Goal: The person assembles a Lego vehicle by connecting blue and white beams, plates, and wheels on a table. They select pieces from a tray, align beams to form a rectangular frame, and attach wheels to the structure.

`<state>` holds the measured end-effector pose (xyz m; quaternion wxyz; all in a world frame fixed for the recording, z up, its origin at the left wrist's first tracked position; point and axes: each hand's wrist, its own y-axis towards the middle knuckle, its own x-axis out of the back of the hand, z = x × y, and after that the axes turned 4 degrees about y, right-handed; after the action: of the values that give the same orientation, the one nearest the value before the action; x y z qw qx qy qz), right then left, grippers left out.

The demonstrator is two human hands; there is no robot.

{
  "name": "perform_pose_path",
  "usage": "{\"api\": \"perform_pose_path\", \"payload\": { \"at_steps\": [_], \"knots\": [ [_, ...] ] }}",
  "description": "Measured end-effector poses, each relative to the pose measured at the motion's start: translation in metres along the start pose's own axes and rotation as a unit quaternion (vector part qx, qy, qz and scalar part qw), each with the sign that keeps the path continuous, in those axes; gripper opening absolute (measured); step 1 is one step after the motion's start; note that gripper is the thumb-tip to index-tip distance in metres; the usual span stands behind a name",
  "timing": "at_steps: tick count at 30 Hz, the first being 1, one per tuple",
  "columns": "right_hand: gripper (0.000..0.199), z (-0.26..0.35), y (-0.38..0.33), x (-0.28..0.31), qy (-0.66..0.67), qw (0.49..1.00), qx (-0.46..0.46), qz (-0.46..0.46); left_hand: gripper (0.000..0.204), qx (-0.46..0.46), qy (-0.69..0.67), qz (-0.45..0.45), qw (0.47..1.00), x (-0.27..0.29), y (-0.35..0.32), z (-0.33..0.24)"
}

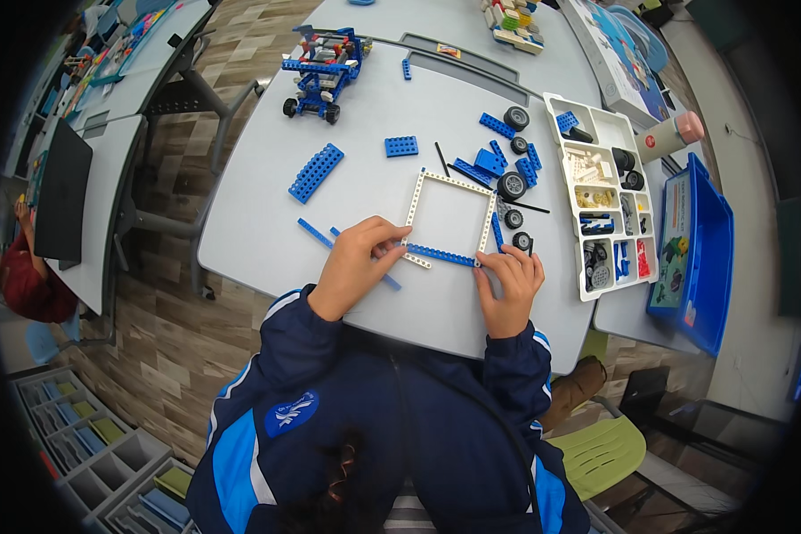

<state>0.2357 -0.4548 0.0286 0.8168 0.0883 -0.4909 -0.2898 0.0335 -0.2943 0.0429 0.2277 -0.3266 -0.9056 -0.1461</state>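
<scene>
Square frame (449,218) of white studded beams lies flat on the grey table (258,231), right in front of the person, near edge closed by a blue beam (440,255) whose long axis runs left-right, tilted slightly down to the right. Left hand (356,262) pinches the near-left corner, fingers curled tight on the beam ends; right hand (507,280) fingertips press the near-right corner, closed narrow on it. Risk: uneven pressure could pop a corner joint and skew the square. Loose wheels (511,185) and blue plates (316,172) beyond; white sorting tray (651,233) to the right.
</scene>
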Motion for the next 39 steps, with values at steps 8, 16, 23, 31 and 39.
{"api": "perform_pose_path", "payload": {
  "at_steps": [8,16,23,31,39],
  "knots": [
    [0.026,-0.003,-0.003,0.0,-0.001,1.0,-0.004,0.006,0.031,0.003,0.012,-0.001,1.0,0.0,0.0,-0.004],
    [0.035,-0.001,-0.002,0.011,0.006,1.0,0.018,0.008,0.034,-0.04,0.02,-0.072,0.996,0.005,-0.002,-0.009],
    [0.026,-0.031,-0.002,0.057,-0.012,0.997,-0.025,-0.074,0.03,-0.083,0.049,-0.061,0.993,0.04,-0.004,-0.07],
    [0.02,-0.05,-0.001,0.034,0.007,0.997,-0.019,-0.074,0.044,-0.251,-0.55,0.363,0.71,0.05,0.004,-0.147],
    [0.02,-0.052,0.002,0.03,0.012,0.997,-0.02,-0.068,0.023,-0.474,-0.515,0.126,0.703,0.136,-0.017,-0.197]
  ]
}}
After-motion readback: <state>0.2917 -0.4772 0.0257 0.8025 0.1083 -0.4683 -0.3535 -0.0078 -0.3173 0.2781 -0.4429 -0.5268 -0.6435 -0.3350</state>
